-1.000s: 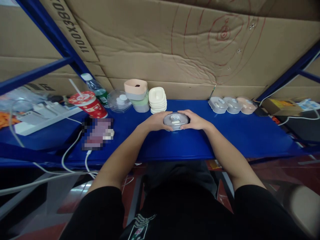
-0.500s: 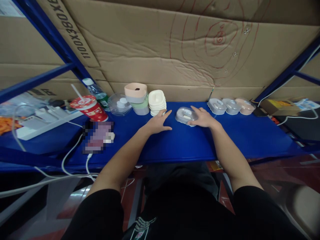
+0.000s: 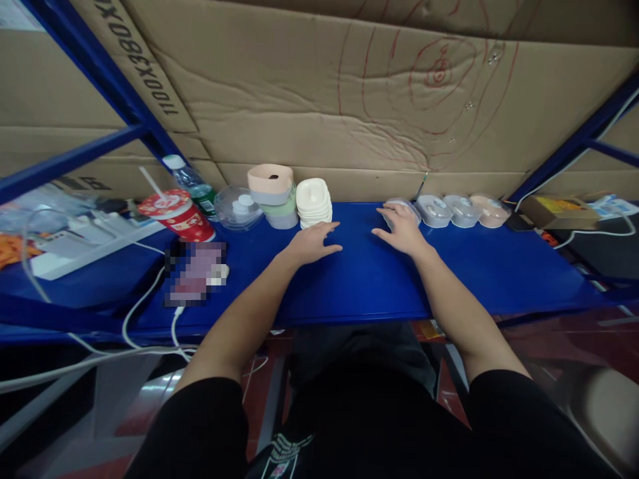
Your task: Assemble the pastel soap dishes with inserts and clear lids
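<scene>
My right hand (image 3: 403,231) rests over a clear-lidded container (image 3: 413,209), fingers spread and thumb held out to the side. Much of that container is hidden under the hand. To its right stand two grey containers (image 3: 433,210) and a peach container (image 3: 491,209) under clear lids, side by side. My left hand (image 3: 313,243) hovers with its fingers apart and nothing in it, just in front of a stack of cream square pieces (image 3: 313,193). Left of that stack are nested bowls (image 3: 270,181), peach, grey and green.
Clear plastic lids (image 3: 234,211) lie left of the bowls, with a red paper cup (image 3: 186,218) and a water bottle (image 3: 200,189) beyond. A blurred-out object (image 3: 197,273), a white power strip (image 3: 90,247) and cables occupy the left side. Cardboard (image 3: 299,100) walls the back.
My right hand has moved the clear-lidded container back and to the right, up beside the row, and its fingers have spread. My left hand has barely moved.
</scene>
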Tool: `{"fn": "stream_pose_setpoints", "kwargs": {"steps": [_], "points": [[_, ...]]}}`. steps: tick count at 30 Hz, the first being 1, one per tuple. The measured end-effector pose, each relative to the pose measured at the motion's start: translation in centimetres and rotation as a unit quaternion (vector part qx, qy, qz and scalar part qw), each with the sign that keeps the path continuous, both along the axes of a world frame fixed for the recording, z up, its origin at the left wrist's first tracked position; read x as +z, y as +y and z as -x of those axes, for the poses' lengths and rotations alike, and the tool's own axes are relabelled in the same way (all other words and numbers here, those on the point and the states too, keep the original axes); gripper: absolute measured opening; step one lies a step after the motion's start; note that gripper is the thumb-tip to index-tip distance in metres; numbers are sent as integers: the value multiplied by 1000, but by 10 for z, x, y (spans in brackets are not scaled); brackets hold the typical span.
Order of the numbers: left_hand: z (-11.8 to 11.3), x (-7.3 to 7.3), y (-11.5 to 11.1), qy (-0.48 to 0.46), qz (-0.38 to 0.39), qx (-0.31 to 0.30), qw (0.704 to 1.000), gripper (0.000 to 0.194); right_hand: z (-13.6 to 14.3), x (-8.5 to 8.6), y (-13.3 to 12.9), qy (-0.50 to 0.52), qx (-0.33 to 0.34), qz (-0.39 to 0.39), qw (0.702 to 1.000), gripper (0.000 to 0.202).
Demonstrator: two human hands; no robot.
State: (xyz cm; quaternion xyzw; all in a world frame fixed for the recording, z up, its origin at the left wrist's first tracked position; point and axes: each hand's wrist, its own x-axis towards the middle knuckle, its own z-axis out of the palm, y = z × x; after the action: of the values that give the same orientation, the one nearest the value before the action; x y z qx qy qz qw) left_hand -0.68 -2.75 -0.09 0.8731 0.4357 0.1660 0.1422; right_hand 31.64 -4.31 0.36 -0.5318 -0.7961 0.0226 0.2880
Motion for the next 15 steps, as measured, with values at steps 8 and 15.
{"fn": "stream_pose_setpoints", "kwargs": {"steps": [8, 15], "points": [[9, -6, 16, -130, -74, 129, 980, 80, 8, -9, 4, 63, 6, 67, 996, 54], [15, -11, 26, -126, -69, 154, 978, 79, -2, -21, 13, 45, 17, 84, 995, 63]]}}
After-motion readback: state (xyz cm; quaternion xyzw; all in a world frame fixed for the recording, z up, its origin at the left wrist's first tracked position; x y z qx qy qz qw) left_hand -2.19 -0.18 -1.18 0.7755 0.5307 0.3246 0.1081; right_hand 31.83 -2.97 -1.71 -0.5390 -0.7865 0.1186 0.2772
